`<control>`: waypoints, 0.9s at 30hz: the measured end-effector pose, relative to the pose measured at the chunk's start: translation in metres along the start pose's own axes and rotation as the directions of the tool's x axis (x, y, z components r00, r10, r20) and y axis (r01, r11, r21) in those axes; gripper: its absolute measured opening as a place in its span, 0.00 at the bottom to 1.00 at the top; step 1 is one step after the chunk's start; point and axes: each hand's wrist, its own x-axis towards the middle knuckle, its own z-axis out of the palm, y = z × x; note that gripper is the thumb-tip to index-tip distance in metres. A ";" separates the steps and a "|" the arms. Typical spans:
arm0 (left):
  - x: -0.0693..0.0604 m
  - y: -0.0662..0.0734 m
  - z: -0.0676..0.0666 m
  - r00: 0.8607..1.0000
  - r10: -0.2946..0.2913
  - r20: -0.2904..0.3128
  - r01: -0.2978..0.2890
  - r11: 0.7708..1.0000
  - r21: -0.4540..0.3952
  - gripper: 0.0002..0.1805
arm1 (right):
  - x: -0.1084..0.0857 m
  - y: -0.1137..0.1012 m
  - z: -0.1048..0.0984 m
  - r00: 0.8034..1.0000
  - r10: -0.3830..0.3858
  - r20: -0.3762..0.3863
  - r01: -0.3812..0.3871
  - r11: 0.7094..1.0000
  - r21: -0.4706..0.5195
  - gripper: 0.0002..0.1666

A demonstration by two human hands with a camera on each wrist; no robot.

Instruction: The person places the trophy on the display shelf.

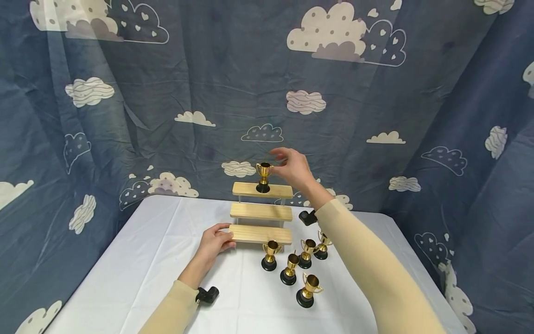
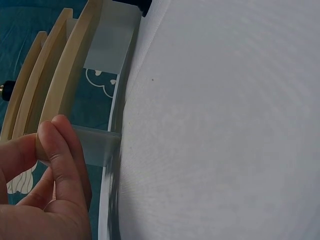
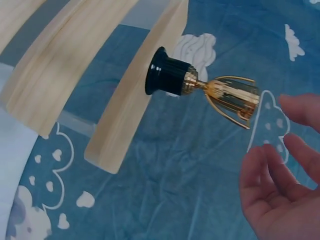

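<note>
A person's right hand (image 1: 294, 168) hovers just beside a small gold trophy (image 1: 263, 172) standing upright near the middle of a wooden display stand's top plank (image 1: 282, 190), while the left hand (image 1: 213, 242) steadies the lowest step.

The right fingers are spread apart and curve loosely toward the trophy's rim, with a gap between them and the cup visible from the right wrist; its black base rests flat on the wood. The left fingers pinch the left end of the bottom plank (image 1: 260, 234), below the middle plank (image 1: 261, 211). Five matching trophies (image 1: 291, 262) stand upright on the white-covered counter (image 1: 158, 269), in front and to the right of the stand. Behind hangs a dark blue curtain (image 1: 233, 83) printed with pale clouds; both arms wear cream sleeves (image 1: 367, 260).
</note>
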 end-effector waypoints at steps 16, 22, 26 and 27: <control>0.001 -0.006 0.002 1.000 -0.007 -0.001 0.007 1.000 -0.004 0.24 | -0.075 0.008 -0.025 0.981 -0.171 0.088 0.179 0.979 -0.095 0.27; -0.002 -0.003 0.000 1.000 0.014 -0.004 -0.014 1.000 -0.011 0.24 | -0.104 0.011 -0.024 0.971 -0.210 0.116 0.223 0.968 -0.112 0.26; -0.001 -0.002 -0.001 1.000 0.015 0.007 -0.015 1.000 -0.016 0.24 | -0.122 0.015 -0.023 0.970 -0.211 0.123 0.225 0.967 -0.115 0.25; -0.001 -0.003 -0.001 1.000 0.015 0.010 -0.014 1.000 -0.016 0.24 | -0.126 0.016 -0.023 0.970 -0.211 0.124 0.225 0.968 -0.112 0.25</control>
